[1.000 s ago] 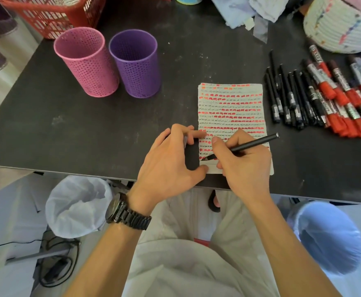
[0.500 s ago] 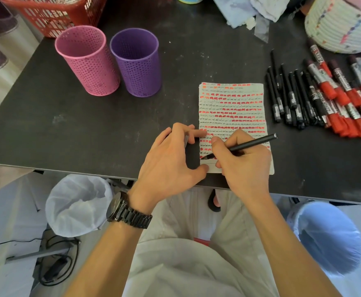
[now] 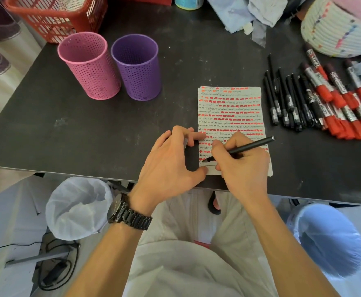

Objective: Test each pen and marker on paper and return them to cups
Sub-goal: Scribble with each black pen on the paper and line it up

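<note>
Two cups, zero pens in them as far as I can see, so that's roughly where this job stands. The pink cup (image 3: pixel 89 65) and purple cup (image 3: pixel 136 67) sit side by side at the back left of the counter (image 3: pixel 68 129), and nothing sticks up out of either.

My right hand (image 3: pixel 241 168) is clamped on a black pen (image 3: pixel 246 147) in a normal writing grip. The tip is down on the paper (image 3: pixel 231 108), near its lower left corner. My left hand (image 3: pixel 171 163) pins the sheet's left edge with a fingertip and the thumb. There's a small grey bit peeking out under the fingers, maybe the cap. Honestly can't tell if that hand is gripping it or just spread on the sheet.

The paper is nearly full, row after row of red dashes and black scribbles, with only a thin bare strip left at the bottom. So I'd guess loads of testing is done already.

Everything else lies just right of the sheet: a bunch of black pens (image 3: pixel 286 103), then the red markers (image 3: pixel 342 103) beyond them. No way to tell from here which of those have had their turn.

My read is that the testing half is well along and the returning half hasn't started. This pen needs capping and dropping in a cup, then the whole pile has to follow. Room on the sheet may run out first.
</note>
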Demonstrator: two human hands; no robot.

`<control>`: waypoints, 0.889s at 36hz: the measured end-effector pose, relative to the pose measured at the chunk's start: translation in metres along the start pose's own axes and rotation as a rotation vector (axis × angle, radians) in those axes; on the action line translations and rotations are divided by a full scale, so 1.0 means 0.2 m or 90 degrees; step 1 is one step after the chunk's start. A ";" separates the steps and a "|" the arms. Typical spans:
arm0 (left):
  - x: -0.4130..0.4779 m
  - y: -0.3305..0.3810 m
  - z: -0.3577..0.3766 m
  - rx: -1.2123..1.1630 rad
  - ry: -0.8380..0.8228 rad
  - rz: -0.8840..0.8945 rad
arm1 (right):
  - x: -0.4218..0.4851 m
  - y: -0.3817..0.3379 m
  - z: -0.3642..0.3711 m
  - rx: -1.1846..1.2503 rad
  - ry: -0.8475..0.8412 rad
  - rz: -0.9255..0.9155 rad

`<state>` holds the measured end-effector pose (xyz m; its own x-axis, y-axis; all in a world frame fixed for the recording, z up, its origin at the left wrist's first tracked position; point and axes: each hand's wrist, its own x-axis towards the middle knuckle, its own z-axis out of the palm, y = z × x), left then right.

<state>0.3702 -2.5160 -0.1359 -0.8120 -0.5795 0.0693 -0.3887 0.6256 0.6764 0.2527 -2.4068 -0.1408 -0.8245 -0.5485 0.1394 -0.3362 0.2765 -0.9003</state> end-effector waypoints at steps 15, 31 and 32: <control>0.00 -0.01 -0.01 -0.058 -0.033 -0.031 | 0.01 0.00 -0.01 0.128 0.064 0.025; 0.01 -0.05 0.01 -0.114 0.070 -0.055 | 0.03 0.00 -0.06 0.424 -0.018 0.057; 0.00 -0.05 0.01 -0.105 0.068 -0.056 | 0.03 0.00 -0.06 0.431 -0.018 0.063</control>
<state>0.3731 -2.5220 -0.1443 -0.7239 -0.6857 0.0764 -0.3724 0.4815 0.7934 0.2416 -2.4010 -0.1344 -0.8218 -0.5684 0.0404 0.1067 -0.2231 -0.9689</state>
